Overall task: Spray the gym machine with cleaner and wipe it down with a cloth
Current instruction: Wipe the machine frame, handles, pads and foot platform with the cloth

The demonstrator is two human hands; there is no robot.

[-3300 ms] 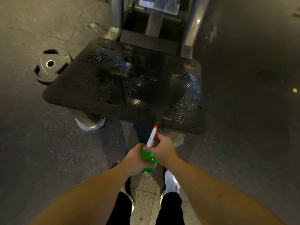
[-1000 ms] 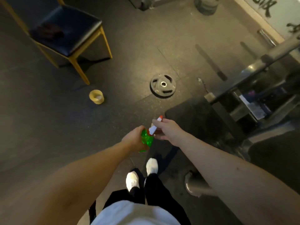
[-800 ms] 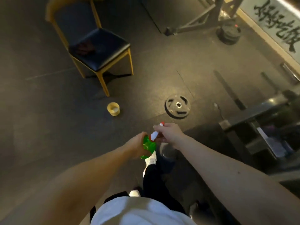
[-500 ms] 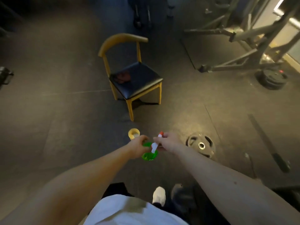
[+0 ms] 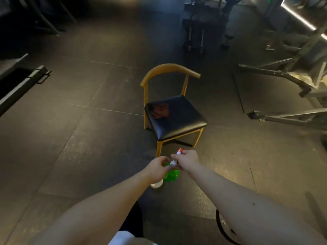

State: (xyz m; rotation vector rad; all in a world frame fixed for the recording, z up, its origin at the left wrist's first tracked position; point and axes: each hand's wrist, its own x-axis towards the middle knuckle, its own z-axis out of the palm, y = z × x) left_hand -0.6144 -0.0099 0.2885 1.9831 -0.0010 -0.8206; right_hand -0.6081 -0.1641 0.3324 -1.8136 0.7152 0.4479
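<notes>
Dark rubber floor (image 5: 85, 142) fills most of the head view, with pale seams crossing it. At its middle stands a chair (image 5: 177, 119) with a yellow frame, a curved back and a black padded seat. A dark reddish cloth (image 5: 160, 111) lies crumpled on the seat's back left part. Grey metal machine frames (image 5: 283, 76) stand well apart to the right, and a rack of weights (image 5: 194, 39) sits far behind the chair in shadow.

Both bare forearms reach forward and meet in front of the chair. The left hand (image 5: 157, 167) is curled round the green body of the spray bottle (image 5: 171, 175), held in the air above the floor. The right hand (image 5: 188, 160) pinches the bottle's white spray head (image 5: 177, 156), whose red tip points up and away toward the chair. A small pale cup (image 5: 156, 185) stands on the floor, partly hidden under the left hand and just beside the bottle in the view.
</notes>
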